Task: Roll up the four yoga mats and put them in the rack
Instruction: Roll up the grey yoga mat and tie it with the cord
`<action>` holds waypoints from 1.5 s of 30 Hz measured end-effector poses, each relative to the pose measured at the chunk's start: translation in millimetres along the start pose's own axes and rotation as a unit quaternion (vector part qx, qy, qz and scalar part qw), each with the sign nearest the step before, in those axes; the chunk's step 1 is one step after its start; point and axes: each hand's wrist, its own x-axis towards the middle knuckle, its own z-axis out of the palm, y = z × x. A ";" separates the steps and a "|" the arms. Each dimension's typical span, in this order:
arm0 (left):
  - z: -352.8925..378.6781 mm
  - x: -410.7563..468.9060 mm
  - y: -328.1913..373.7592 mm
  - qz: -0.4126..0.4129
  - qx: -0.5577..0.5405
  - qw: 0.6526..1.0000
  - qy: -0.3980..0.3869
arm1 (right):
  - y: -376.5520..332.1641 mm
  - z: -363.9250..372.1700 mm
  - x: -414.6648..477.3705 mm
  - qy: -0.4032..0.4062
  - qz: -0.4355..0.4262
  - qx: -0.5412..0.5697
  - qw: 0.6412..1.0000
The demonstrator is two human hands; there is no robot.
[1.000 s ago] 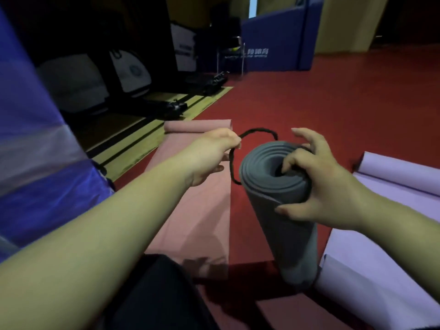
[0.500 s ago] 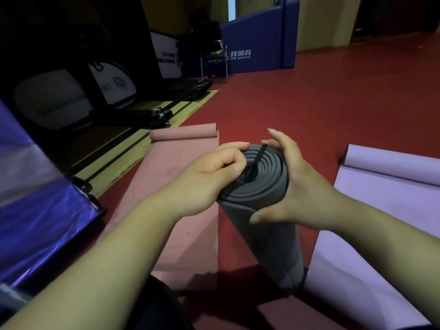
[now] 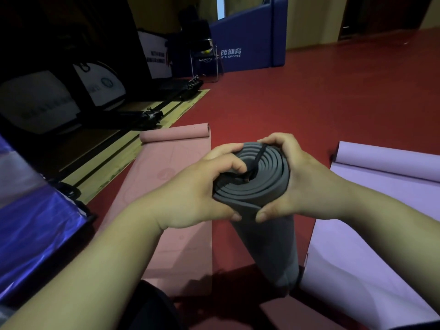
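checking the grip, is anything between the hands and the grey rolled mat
Nothing visible does: the left hand and right hand both grip the top of the grey mat directly. Only a black cord crosses the roll's end.

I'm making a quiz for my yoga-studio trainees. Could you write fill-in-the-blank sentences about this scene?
1. The left hand and right hand both grip a rolled mat coloured ___.
2. The strap across the roll's top end is ___.
3. The pink mat lies flat on the ___ floor.
4. The flat mat on the person's right is ___.
Missing words: grey; black; red; purple.
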 end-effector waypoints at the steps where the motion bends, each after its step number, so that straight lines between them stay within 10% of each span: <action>1: 0.9 0.5 -1.4 0.004 -0.003 1.000 0.008 | 0.2 -1.8 0.8 0.001 -0.001 0.003 1.000; 16: -3.6 5.6 -15.9 0.000 -0.077 0.997 0.016 | 11.4 -7.8 22.7 0.139 0.027 0.121 0.982; 28: 30.6 28.0 -26.5 0.018 0.083 0.952 0.295 | 20.6 -0.2 20.8 0.360 0.078 0.017 0.930; 36: 40.8 45.8 -37.8 0.142 0.246 0.932 0.225 | 32.6 -7.3 21.0 0.393 0.094 0.034 0.914; 45: 60.7 46.3 -50.5 0.008 0.221 0.953 0.209 | 27.9 -1.4 23.8 0.366 0.064 0.033 0.928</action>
